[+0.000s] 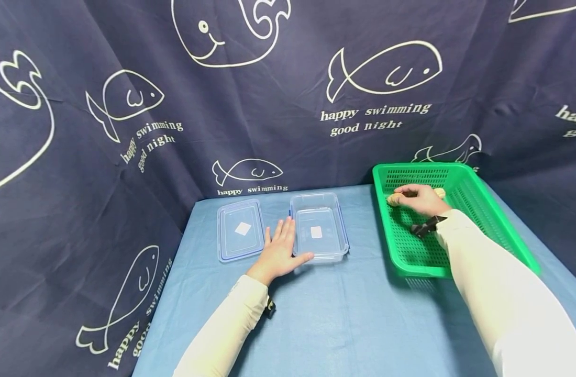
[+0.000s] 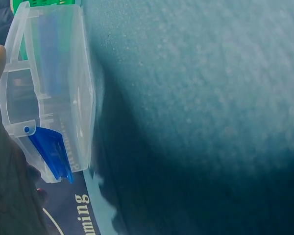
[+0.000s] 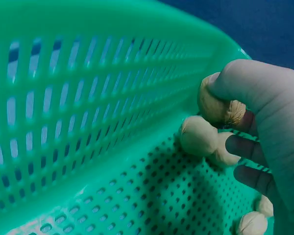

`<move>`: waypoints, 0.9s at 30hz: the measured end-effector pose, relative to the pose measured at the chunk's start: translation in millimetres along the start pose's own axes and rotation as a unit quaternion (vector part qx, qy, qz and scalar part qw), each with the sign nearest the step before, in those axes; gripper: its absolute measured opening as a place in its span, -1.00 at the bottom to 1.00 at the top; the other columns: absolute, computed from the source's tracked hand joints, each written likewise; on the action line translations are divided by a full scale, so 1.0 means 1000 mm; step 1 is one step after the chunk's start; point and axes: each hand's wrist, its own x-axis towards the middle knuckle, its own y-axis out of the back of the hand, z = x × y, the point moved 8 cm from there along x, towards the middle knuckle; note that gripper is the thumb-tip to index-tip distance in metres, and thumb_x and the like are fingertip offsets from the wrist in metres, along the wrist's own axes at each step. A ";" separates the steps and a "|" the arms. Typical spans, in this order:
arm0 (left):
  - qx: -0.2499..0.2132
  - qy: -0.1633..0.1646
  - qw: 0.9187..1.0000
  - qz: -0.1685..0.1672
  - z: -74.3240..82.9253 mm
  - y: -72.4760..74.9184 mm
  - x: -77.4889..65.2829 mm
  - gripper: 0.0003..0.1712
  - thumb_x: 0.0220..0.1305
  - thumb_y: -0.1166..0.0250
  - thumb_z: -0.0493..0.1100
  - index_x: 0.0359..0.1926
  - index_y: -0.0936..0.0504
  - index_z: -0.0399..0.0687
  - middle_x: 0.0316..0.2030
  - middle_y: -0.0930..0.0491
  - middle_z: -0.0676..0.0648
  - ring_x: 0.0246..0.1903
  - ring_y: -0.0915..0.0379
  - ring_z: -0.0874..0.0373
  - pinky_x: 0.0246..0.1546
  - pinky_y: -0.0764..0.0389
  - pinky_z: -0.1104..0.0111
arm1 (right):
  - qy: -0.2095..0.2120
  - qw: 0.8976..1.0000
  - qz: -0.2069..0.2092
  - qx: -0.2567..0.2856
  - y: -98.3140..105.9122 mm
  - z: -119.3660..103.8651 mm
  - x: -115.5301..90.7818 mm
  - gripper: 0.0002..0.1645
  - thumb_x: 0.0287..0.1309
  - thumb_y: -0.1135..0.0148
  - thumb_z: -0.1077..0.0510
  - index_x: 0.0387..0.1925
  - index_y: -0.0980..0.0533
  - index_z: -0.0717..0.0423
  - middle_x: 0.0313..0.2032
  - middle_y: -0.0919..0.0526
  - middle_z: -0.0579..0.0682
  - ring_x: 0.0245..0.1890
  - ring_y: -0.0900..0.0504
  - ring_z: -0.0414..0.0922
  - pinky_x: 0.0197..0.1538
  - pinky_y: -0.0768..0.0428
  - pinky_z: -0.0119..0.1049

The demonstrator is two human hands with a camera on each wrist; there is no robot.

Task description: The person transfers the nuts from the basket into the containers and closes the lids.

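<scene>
My right hand (image 1: 422,199) reaches into the green basket (image 1: 387,235) and pinches a tan, two-lobed peanut in its shell (image 3: 213,103) between thumb and fingers. Just beneath it, on the basket floor, lies another peanut (image 3: 198,135); a further one (image 3: 253,224) sits nearer the lower edge of the right wrist view. With fingers straight, my left hand (image 1: 279,255) rests against the left side of a clear plastic box (image 1: 332,257), its thumb by the front rim. The box stands without its lid, and a blue side clip (image 2: 53,152) hangs down.
To the left of the box, the clear lid (image 1: 231,246) with a blue edge lies flat on the blue tablecloth (image 1: 316,319). A dark cloth backdrop (image 1: 297,120) with fish drawings rises behind and on the left. The basket's perforated walls surround my right hand.
</scene>
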 end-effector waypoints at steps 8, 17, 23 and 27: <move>0.002 0.005 1.000 -0.002 -0.001 0.003 -0.003 0.30 0.24 0.06 0.63 0.61 0.17 -0.20 0.61 0.24 -0.15 0.58 0.33 -0.13 0.46 0.32 -0.23 | 0.008 1.000 0.025 0.014 0.008 -0.022 0.014 -0.48 0.34 -0.31 -0.04 0.13 -0.61 0.26 -0.03 -0.73 0.15 -0.21 -0.55 -0.49 -0.15 -0.46 -0.59; 0.015 0.002 1.000 -0.001 0.001 0.003 -0.001 0.29 0.24 0.07 0.63 0.61 0.16 -0.20 0.61 0.21 -0.16 0.58 0.30 -0.14 0.46 0.28 -0.24 | -0.008 0.999 0.043 0.006 0.010 -0.041 0.028 -0.39 0.33 -0.28 -0.17 0.18 -0.60 0.18 0.04 -0.70 0.16 -0.20 -0.54 -0.47 -0.10 -0.47 -0.52; 0.019 -0.002 1.000 -0.001 0.004 0.005 -0.001 0.28 0.25 0.04 0.61 0.61 0.15 -0.22 0.60 0.18 -0.17 0.58 0.27 -0.15 0.46 0.27 -0.25 | 0.003 0.999 0.049 0.017 -0.001 -0.062 0.035 -0.45 0.32 -0.31 -0.12 0.15 -0.62 0.18 0.03 -0.71 0.18 -0.22 -0.58 -0.44 -0.13 -0.50 -0.52; 0.025 0.002 1.000 -0.005 0.004 0.005 -0.002 0.29 0.24 0.05 0.62 0.61 0.16 -0.22 0.61 0.19 -0.17 0.58 0.28 -0.14 0.46 0.28 -0.23 | 0.001 0.998 0.048 0.029 -0.012 -0.072 0.042 -0.44 0.32 -0.31 -0.14 0.15 -0.62 0.16 0.00 -0.71 0.17 -0.19 -0.59 -0.34 -0.08 -0.50 -0.45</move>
